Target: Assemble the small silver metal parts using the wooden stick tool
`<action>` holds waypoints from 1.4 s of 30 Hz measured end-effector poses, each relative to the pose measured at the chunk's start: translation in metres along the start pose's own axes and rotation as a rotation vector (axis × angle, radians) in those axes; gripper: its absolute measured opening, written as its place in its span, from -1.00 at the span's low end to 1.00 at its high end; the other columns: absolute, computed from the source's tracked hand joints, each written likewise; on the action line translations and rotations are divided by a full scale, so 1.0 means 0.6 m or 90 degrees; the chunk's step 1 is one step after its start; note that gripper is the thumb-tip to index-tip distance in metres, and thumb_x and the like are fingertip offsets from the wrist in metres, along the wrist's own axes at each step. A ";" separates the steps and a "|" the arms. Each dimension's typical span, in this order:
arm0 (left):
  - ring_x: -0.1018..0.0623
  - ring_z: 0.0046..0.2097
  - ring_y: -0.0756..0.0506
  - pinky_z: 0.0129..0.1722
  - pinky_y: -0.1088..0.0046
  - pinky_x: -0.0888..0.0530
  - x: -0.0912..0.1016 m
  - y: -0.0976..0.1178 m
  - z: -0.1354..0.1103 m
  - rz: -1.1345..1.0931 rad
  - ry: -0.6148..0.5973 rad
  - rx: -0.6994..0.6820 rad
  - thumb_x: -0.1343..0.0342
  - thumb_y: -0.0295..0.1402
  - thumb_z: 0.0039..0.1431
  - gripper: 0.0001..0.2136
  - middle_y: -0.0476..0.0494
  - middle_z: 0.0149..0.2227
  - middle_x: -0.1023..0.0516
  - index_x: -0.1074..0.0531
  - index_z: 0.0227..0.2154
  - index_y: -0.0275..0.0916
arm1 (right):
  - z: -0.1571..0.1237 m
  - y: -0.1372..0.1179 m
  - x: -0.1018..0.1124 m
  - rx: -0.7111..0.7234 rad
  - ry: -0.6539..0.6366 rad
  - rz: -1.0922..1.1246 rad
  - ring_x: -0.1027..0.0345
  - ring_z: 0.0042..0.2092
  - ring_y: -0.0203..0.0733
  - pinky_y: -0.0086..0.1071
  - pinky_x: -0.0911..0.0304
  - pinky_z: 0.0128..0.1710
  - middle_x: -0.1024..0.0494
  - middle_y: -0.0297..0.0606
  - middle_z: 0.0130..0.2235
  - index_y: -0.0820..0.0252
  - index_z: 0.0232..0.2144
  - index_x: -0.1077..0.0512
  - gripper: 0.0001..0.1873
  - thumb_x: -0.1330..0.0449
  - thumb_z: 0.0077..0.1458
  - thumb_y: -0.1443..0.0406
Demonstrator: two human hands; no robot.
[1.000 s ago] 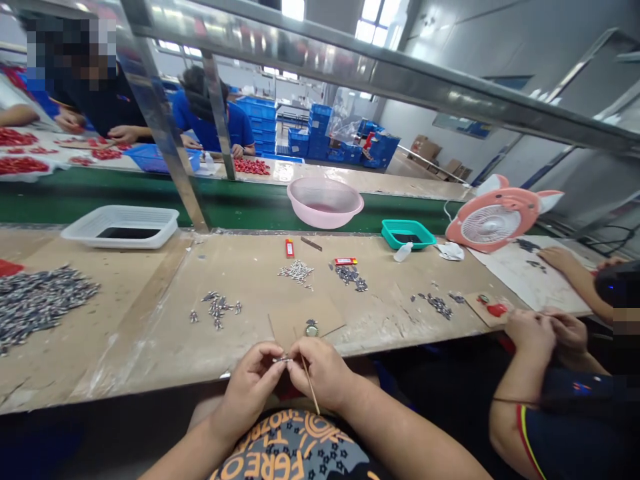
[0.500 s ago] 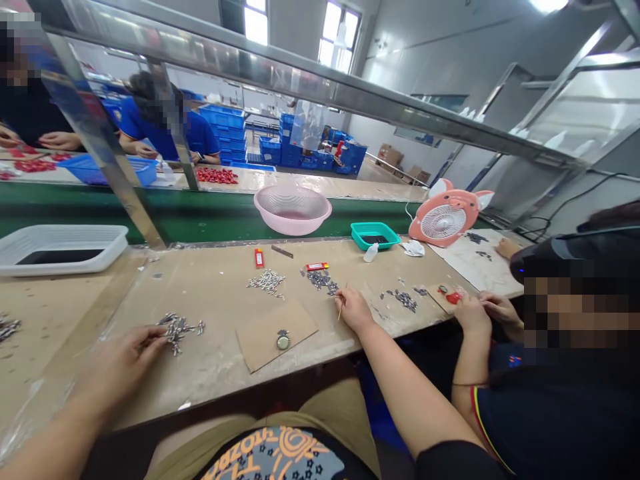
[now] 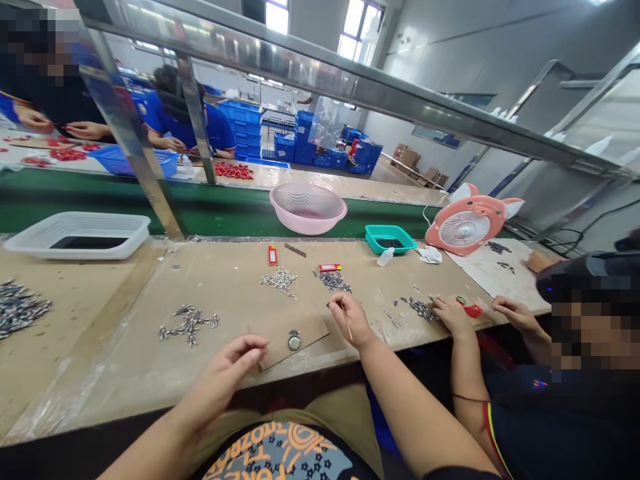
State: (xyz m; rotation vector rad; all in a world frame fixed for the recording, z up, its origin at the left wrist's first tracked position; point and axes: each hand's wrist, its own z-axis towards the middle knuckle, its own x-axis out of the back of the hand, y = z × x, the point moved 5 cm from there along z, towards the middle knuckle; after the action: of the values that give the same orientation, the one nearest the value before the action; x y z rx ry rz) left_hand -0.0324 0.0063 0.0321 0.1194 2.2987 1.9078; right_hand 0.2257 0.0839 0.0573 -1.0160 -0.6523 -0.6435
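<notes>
The hands are held apart at the bench's (image 3: 150, 373) front edge. The left hand (image 3: 233, 365) is loosely closed, thumb over fingertips; whether anything is pinched cannot be told. A thin stick (image 3: 348, 327) is gripped by the right hand (image 3: 353, 319), its long axis running from the fingers back toward the front edge. Between the hands a cap (image 3: 295, 342) is seen on a card (image 3: 280, 333), nearer the left hand. Scattered parts (image 3: 187, 325) lie left of and beyond the left hand. A dark pile (image 3: 334, 281) lies just beyond the right hand, a pale pile (image 3: 280, 279) beside it. Along the back edge, dark contents are seen in a white tray (image 3: 30, 243) and a teal tray (image 3: 373, 233). Nothing can be made out in the pink bowl (image 3: 280, 200).
</notes>
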 end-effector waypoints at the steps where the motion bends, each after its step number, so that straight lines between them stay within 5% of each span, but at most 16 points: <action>1: -0.46 -0.23 -0.08 -0.20 0.43 -0.37 -0.032 -0.005 -0.004 -0.111 -0.043 0.059 -0.10 -0.21 0.12 -0.77 -0.12 -0.28 -0.52 -0.46 -0.21 -0.20 | -0.015 -0.028 -0.006 0.027 -0.002 0.039 -0.28 -0.32 -0.26 -0.41 -0.23 -0.29 -0.37 -0.29 -0.38 0.19 -0.36 -0.32 -0.88 0.00 0.16 0.33; 3: -0.45 -0.34 -0.02 -0.32 0.48 -0.37 -0.086 -0.010 -0.010 -0.280 -0.118 0.139 -0.08 -0.24 0.15 -0.76 -0.12 -0.33 -0.50 -0.46 -0.19 -0.24 | -0.046 -0.085 -0.014 0.122 -0.011 0.179 -0.26 -0.33 -0.25 -0.38 -0.23 -0.29 -0.35 -0.31 -0.40 0.17 -0.36 -0.33 -0.90 -0.03 0.15 0.32; 6: -0.41 -0.43 0.04 -0.43 0.55 -0.34 -0.126 -0.017 -0.013 -0.411 -0.162 0.197 -0.09 -0.26 0.16 -0.80 -0.09 -0.42 -0.45 -0.48 -0.33 -0.31 | -0.077 -0.143 -0.021 0.229 -0.043 0.254 -0.25 -0.31 -0.23 -0.33 -0.21 -0.25 -0.35 -0.31 -0.42 0.14 -0.33 -0.38 -0.93 -0.09 0.13 0.33; 12: -0.36 -0.46 0.11 -0.40 0.60 -0.33 -0.119 -0.029 -0.021 -0.521 -0.163 0.182 -0.17 -0.37 0.11 -0.91 0.00 -0.47 -0.38 -0.46 -0.38 -0.30 | -0.094 -0.166 -0.017 0.327 -0.058 0.210 -0.24 -0.28 -0.22 -0.29 -0.21 -0.19 -0.38 -0.27 -0.38 0.13 -0.28 -0.41 -0.88 -0.11 0.12 0.38; 18: -0.35 -0.47 0.09 -0.44 0.60 -0.30 -0.060 -0.050 -0.021 -0.387 -0.024 0.098 -0.19 -0.36 0.08 -0.91 0.05 -0.53 -0.37 -0.43 -0.38 -0.25 | -0.098 -0.115 -0.035 0.199 -0.108 0.246 -0.30 -0.19 -0.18 -0.25 -0.20 -0.13 -0.48 -0.21 -0.25 0.14 -0.04 -0.35 -0.71 0.03 0.22 0.35; 24: -0.41 -0.39 0.03 -0.33 0.53 -0.36 -0.019 -0.061 -0.015 -0.237 0.059 0.069 -0.22 -0.31 0.04 -0.85 0.00 -0.45 -0.45 -0.46 -0.33 -0.24 | -0.105 -0.073 -0.064 0.109 -0.099 0.215 -0.31 -0.18 -0.18 -0.24 -0.19 -0.12 -0.51 -0.22 -0.25 0.13 -0.18 -0.44 -0.79 -0.03 0.20 0.34; 34: -0.43 -0.38 0.00 -0.32 0.52 -0.37 -0.024 -0.062 -0.009 -0.158 0.050 0.073 -0.20 -0.27 0.04 -0.85 -0.01 -0.48 -0.48 -0.48 -0.36 -0.24 | -0.104 -0.065 -0.070 0.045 -0.095 0.251 -0.32 -0.23 -0.17 -0.24 -0.21 -0.16 -0.51 -0.24 -0.34 0.14 -0.28 -0.45 -0.82 -0.03 0.19 0.32; 38: -0.43 -0.37 -0.02 -0.32 0.51 -0.36 -0.024 -0.060 -0.010 -0.147 0.040 0.071 -0.18 -0.28 0.05 -0.86 -0.01 -0.48 -0.50 -0.48 -0.36 -0.23 | -0.110 -0.085 -0.065 -0.024 -0.088 0.401 -0.34 -0.28 -0.20 -0.29 -0.25 -0.23 -0.47 -0.26 -0.39 0.15 -0.30 -0.44 -0.77 0.02 0.24 0.28; 42: -0.44 -0.37 -0.05 -0.31 0.48 -0.36 -0.024 -0.056 -0.010 -0.132 0.042 0.068 -0.18 -0.29 0.05 -0.87 -0.03 -0.48 -0.51 -0.48 -0.37 -0.24 | -0.114 -0.122 -0.058 0.003 -0.094 0.476 -0.34 -0.29 -0.21 -0.28 -0.26 -0.22 -0.48 -0.26 -0.40 0.16 -0.29 -0.43 -0.76 0.03 0.24 0.25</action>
State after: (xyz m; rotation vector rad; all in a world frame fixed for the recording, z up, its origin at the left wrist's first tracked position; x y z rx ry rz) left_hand -0.0182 -0.0083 0.0012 -0.1655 2.3512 1.7134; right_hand 0.1617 0.0001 0.0456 -1.2088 -0.3530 0.0893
